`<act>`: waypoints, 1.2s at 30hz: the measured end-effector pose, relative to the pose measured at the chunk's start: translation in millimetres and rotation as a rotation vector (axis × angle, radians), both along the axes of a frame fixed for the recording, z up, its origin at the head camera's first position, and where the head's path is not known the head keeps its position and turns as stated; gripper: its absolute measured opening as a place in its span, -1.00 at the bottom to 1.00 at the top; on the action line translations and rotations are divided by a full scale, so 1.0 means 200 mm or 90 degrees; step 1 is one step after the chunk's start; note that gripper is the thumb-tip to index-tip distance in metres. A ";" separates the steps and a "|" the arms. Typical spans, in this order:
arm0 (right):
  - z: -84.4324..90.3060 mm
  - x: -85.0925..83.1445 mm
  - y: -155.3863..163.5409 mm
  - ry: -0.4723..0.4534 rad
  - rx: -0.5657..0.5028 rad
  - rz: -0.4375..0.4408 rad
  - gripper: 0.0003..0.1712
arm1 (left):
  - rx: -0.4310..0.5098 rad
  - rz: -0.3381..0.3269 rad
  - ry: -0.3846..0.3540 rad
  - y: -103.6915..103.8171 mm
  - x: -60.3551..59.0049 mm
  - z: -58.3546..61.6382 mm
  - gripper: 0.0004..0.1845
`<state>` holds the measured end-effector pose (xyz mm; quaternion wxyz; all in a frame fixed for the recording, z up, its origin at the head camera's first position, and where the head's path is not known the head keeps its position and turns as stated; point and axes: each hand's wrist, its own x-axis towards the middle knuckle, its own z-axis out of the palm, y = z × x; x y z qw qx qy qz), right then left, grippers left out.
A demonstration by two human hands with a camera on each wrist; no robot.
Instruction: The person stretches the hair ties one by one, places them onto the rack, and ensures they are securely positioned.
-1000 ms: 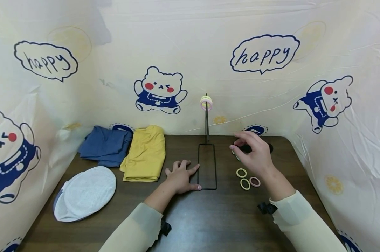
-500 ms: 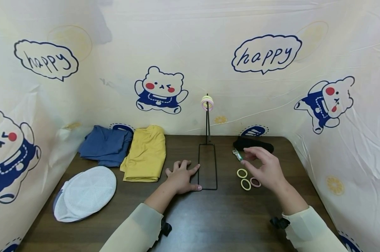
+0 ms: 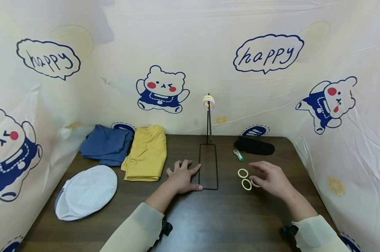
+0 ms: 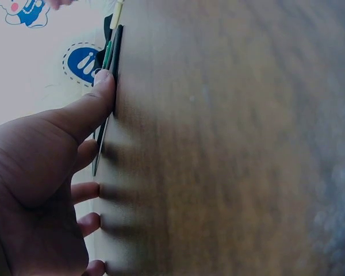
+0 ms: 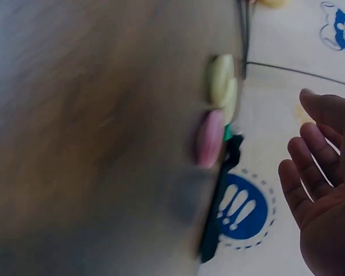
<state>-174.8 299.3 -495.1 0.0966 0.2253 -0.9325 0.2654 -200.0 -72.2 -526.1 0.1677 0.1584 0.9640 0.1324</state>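
I see my right hand [image 3: 271, 178], fingers loose and empty, just right of the pink fabric hair ring [image 5: 210, 138]; left hand [image 3: 181, 178] lies flat on the dark wooden desk [image 3: 208, 224].

a dark brown wooden worktop [image 3: 208, 224] fills the lower part of the head view, its grain faintly glossy under even, soft light. cream sheeting [image 3: 196, 38] walls it in on three sides, creased and slightly shiny, printed with cartoon bears [image 3: 161, 89] in blue tops, "happy" speech bubbles [image 3: 268, 53] and pale orange slices [image 3: 334, 184].
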 end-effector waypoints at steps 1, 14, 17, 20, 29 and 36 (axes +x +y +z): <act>-0.01 0.00 0.01 -0.011 0.006 -0.001 -0.50 | 0.003 0.002 -0.003 0.00 0.00 0.00 0.02; -0.13 -0.01 0.13 -0.134 0.085 0.009 -0.40 | -0.007 -0.005 0.007 0.00 0.01 0.03 0.00; -0.13 -0.01 0.14 -0.148 0.102 0.003 -0.41 | -0.003 -0.007 0.007 0.00 0.01 0.03 0.00; -0.13 -0.02 0.15 -0.155 0.112 -0.007 -0.44 | 0.001 -0.007 -0.001 0.00 0.00 0.02 0.00; -0.13 -0.03 0.14 -0.130 0.115 -0.009 -0.62 | 0.004 -0.003 -0.008 0.00 0.00 0.01 -0.01; -0.08 -0.02 0.11 -0.102 0.081 -0.012 -0.65 | 0.002 -0.004 -0.005 0.00 0.00 0.01 -0.01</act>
